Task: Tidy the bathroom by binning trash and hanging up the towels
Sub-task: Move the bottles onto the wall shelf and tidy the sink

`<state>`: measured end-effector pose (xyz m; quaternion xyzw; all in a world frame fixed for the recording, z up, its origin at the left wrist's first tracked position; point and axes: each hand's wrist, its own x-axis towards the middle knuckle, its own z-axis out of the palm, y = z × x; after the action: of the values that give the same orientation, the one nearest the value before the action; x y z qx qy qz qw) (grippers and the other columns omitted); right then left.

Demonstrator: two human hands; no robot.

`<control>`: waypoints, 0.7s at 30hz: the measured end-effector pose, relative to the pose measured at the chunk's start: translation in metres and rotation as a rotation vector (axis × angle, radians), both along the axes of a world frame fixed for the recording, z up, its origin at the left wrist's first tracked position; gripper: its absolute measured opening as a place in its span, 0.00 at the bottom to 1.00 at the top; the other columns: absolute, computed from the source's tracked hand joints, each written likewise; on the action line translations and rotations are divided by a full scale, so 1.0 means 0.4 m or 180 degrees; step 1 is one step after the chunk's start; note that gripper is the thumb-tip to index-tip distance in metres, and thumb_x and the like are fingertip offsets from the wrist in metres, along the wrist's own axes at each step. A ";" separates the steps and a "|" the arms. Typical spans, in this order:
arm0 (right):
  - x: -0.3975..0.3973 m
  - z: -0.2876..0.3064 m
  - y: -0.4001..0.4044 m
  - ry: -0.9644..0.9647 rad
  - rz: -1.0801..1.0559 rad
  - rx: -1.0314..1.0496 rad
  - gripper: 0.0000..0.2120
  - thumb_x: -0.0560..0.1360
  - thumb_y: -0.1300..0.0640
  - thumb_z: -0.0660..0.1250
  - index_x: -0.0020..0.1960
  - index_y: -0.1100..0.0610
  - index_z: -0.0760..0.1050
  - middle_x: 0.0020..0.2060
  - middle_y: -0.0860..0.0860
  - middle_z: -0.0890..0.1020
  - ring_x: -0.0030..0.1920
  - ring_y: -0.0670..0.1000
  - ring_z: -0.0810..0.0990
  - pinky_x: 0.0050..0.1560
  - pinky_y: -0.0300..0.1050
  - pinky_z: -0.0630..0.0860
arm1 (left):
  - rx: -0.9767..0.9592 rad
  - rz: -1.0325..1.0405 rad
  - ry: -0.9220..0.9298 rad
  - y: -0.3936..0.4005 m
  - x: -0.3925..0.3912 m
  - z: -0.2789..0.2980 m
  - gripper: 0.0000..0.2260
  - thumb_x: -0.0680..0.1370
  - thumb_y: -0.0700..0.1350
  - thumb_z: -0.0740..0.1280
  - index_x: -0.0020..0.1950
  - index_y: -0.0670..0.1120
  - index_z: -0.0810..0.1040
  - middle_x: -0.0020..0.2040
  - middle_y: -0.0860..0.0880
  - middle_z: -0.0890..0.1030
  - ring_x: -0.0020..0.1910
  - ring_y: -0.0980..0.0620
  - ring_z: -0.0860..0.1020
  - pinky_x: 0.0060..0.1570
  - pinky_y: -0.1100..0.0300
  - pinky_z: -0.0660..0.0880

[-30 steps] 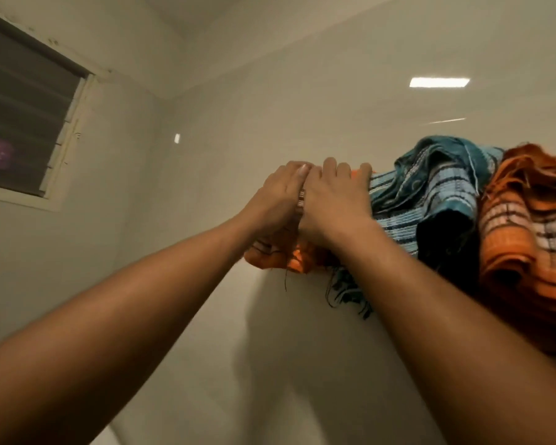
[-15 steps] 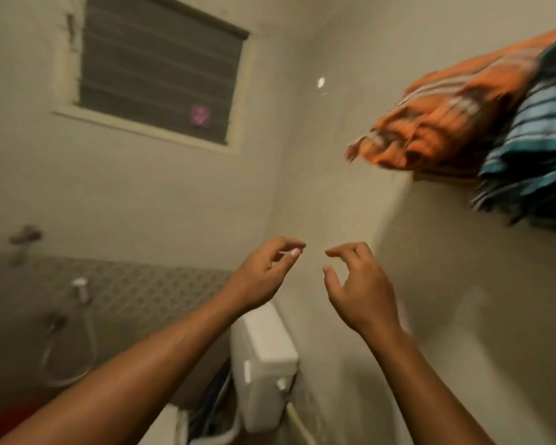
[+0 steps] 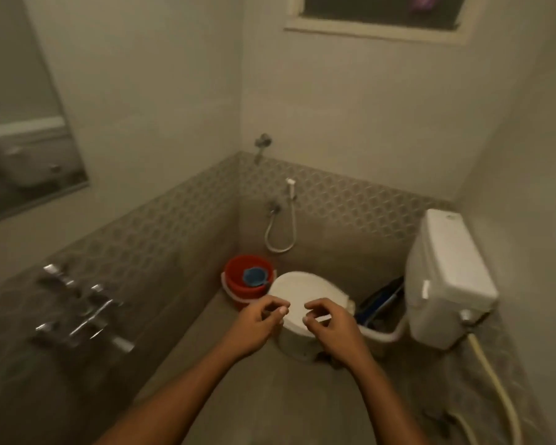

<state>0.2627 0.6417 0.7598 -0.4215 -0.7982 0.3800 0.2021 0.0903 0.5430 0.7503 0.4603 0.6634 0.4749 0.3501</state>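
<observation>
Hovering empty, loosely curled, the left hand (image 3: 260, 319) and right hand (image 3: 329, 322) hold nothing. No towels or trash show; a round red plastic bucket (image 3: 238, 277) sits at eleven o'clock, so progress can't be judged.

Both hands, left (image 3: 258, 322) and right (image 3: 329, 326), outstretched, fingers loosely curled, empty.

- The grey floor (image 3: 270, 406) carries everything low in the room, running back to the corner between the patterned tiled walls.
- A red bucket (image 3: 238, 285) stands in that corner, a blue mug (image 3: 254, 277) inside it.
- The white toilet (image 3: 302, 293), lid down, stands just beside the bucket.
- Dark, blurred items (image 3: 379, 303), perhaps brushes, lie between the toilet and the cistern.
- A pale hose (image 3: 498, 390) trails across the floor at right.
</observation>
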 end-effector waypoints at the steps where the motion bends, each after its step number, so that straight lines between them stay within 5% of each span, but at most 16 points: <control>1: -0.039 -0.022 -0.042 0.0016 0.0088 -0.0084 0.09 0.76 0.55 0.72 0.55 0.49 0.81 0.46 0.44 0.84 0.46 0.43 0.82 0.50 0.42 0.80 | -0.0133 0.0130 -0.0100 -0.054 -0.025 -0.023 0.06 0.83 0.46 0.64 0.57 0.51 0.80 0.52 0.51 0.84 0.49 0.57 0.83 0.38 0.68 0.75; 5: -0.199 -0.109 -0.240 -0.0094 0.0585 -0.0542 0.09 0.75 0.54 0.72 0.54 0.51 0.81 0.45 0.48 0.84 0.44 0.48 0.84 0.52 0.48 0.81 | -0.0456 0.0697 -0.0403 -0.319 -0.122 -0.104 0.08 0.83 0.46 0.63 0.58 0.47 0.80 0.54 0.49 0.84 0.49 0.50 0.83 0.42 0.59 0.75; 8: -0.295 -0.159 -0.398 -0.0158 0.0927 -0.0651 0.07 0.75 0.56 0.72 0.53 0.54 0.81 0.42 0.53 0.84 0.42 0.54 0.84 0.49 0.53 0.82 | -0.0537 0.1080 -0.0591 -0.521 -0.172 -0.135 0.09 0.84 0.45 0.62 0.58 0.43 0.79 0.54 0.47 0.85 0.46 0.53 0.83 0.40 0.61 0.73; 13: -0.454 -0.203 -0.683 -0.0311 0.1637 -0.0870 0.06 0.77 0.59 0.71 0.54 0.56 0.80 0.40 0.54 0.83 0.39 0.50 0.84 0.34 0.35 0.74 | -0.0594 0.1790 -0.0799 -0.864 -0.248 -0.166 0.09 0.84 0.47 0.61 0.56 0.46 0.80 0.51 0.51 0.85 0.45 0.56 0.84 0.40 0.62 0.73; 21: -0.664 -0.251 -1.098 -0.0554 0.2956 -0.0781 0.07 0.76 0.60 0.72 0.48 0.49 0.79 0.35 0.52 0.83 0.37 0.51 0.85 0.36 0.40 0.73 | -0.0467 0.2979 -0.0985 -1.321 -0.283 -0.182 0.07 0.84 0.47 0.62 0.53 0.48 0.80 0.47 0.54 0.85 0.42 0.60 0.84 0.40 0.61 0.75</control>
<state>-0.0028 0.2027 0.6595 -0.0719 -0.8651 0.4846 -0.1074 -0.0227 0.0148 0.6776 0.0115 0.7708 0.5959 0.2251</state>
